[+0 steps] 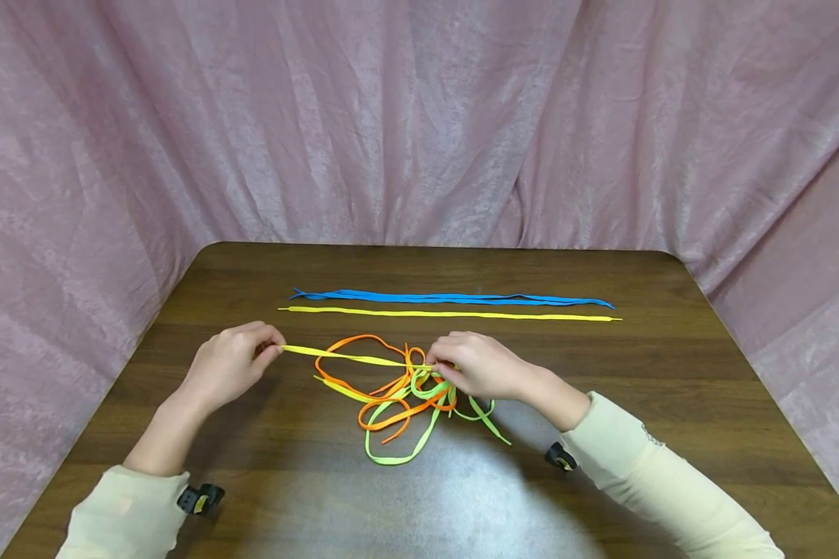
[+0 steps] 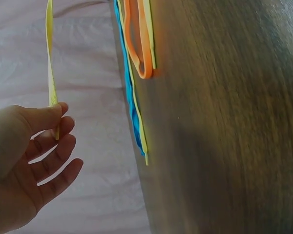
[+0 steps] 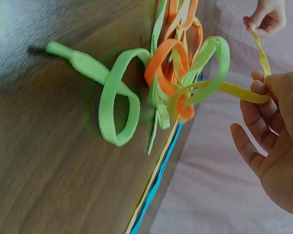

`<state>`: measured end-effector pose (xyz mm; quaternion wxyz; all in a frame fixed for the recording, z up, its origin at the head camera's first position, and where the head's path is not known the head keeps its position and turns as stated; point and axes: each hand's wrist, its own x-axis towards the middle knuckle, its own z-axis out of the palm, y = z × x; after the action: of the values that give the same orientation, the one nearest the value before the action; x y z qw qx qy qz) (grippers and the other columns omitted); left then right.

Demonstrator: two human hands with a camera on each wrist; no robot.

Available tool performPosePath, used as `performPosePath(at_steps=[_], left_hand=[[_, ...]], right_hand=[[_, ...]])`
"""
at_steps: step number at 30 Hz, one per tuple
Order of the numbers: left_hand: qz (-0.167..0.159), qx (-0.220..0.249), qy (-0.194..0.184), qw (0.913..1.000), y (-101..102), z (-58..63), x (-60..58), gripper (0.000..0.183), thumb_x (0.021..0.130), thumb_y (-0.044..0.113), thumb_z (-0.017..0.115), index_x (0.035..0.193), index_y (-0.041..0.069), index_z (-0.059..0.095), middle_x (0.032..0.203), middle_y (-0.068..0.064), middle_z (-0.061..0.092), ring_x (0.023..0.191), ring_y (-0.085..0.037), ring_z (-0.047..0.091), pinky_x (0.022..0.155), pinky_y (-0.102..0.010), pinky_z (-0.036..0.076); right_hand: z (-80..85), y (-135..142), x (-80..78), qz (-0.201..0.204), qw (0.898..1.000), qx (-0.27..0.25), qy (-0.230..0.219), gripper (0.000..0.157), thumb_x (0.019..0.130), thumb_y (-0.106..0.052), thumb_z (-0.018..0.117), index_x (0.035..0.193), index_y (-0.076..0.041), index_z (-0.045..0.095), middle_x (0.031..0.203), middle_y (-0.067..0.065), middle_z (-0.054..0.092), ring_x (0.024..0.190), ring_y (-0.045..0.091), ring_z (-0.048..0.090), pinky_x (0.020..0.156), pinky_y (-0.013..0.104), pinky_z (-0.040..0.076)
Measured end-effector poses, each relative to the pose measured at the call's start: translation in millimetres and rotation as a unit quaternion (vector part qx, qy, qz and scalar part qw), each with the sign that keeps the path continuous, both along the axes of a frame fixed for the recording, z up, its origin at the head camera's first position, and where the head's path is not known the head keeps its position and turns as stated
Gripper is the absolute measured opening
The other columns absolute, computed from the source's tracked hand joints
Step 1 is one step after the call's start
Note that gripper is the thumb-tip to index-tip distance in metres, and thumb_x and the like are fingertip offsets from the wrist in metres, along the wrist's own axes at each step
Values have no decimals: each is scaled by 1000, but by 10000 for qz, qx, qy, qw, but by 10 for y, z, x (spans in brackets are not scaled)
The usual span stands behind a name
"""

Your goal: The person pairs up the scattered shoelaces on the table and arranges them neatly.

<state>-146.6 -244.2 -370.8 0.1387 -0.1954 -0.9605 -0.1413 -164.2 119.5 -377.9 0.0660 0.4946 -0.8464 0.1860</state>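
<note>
Head view: yellow lace [image 1: 370, 359] in left fingers [image 1: 269, 336]

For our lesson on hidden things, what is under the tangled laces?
Through the loops of the tangled laces, the brown table shows; anything directly beneath them is covered and cannot be seen.

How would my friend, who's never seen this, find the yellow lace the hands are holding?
On the brown table, nearer than the blue laces, find the colourful tangle. A held yellow lace comes out of it, pinched by the left hand and the right hand. Unlike the flat yellow lace beside the blue ones, it's held up between both hands.
</note>
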Motion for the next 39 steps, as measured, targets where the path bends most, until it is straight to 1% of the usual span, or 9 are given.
performPosePath(at_steps=[5,11,15,22,28,34,39], left_hand=[[105,8,-40,9999,-63,-18,-13,6,79,11,68,80,17,66,77,5,62,58,-12,50,51,-33,39],[202,12,-96,9998,-131,-25,-21,6,80,11,67,81,17,66,79,4,63,59,-13,52,51,-35,39],[309,3,-197,9993,-168,-29,-20,4,80,13,68,83,16,67,78,4,63,59,-14,51,50,-34,38],[499,-10,-344,9982,-235,-19,-12,4,82,14,66,86,16,67,82,2,64,60,-15,52,49,-35,38],[618,-1,-356,9975,-291,-2,-2,3,83,16,66,85,15,66,80,1,64,60,-16,52,48,-35,37],[725,36,-418,9965,-333,14,3,6,84,20,65,85,14,66,78,1,62,60,-16,52,47,-33,36],[747,32,-303,9967,-356,12,-11,6,83,20,66,84,15,66,78,1,63,61,-17,54,47,-35,37]], right_hand=[[10,136,13,-107,9999,-60,1,6,87,-10,59,89,-14,64,83,-8,60,74,7,51,69,24,44],[-8,294,37,-181,9997,-148,25,6,86,-8,59,87,-11,64,80,-8,58,72,7,50,66,24,43],[-5,408,47,-351,9992,-185,2,8,87,-8,58,87,-11,65,81,-8,60,74,5,51,66,24,45],[11,635,49,-655,9974,-298,6,10,85,-7,60,87,-15,65,83,-10,60,75,3,52,66,23,45],[2,832,46,-807,9962,-312,85,10,84,-7,63,86,-17,65,81,-10,60,75,2,52,66,24,45],[-24,1014,34,-991,9943,-322,217,14,82,-3,63,86,-16,65,81,-10,61,74,2,52,64,23,45],[-45,1164,26,-1169,9924,-273,273,13,82,-2,61,86,-15,65,82,-8,62,75,3,53,65,25,45]])
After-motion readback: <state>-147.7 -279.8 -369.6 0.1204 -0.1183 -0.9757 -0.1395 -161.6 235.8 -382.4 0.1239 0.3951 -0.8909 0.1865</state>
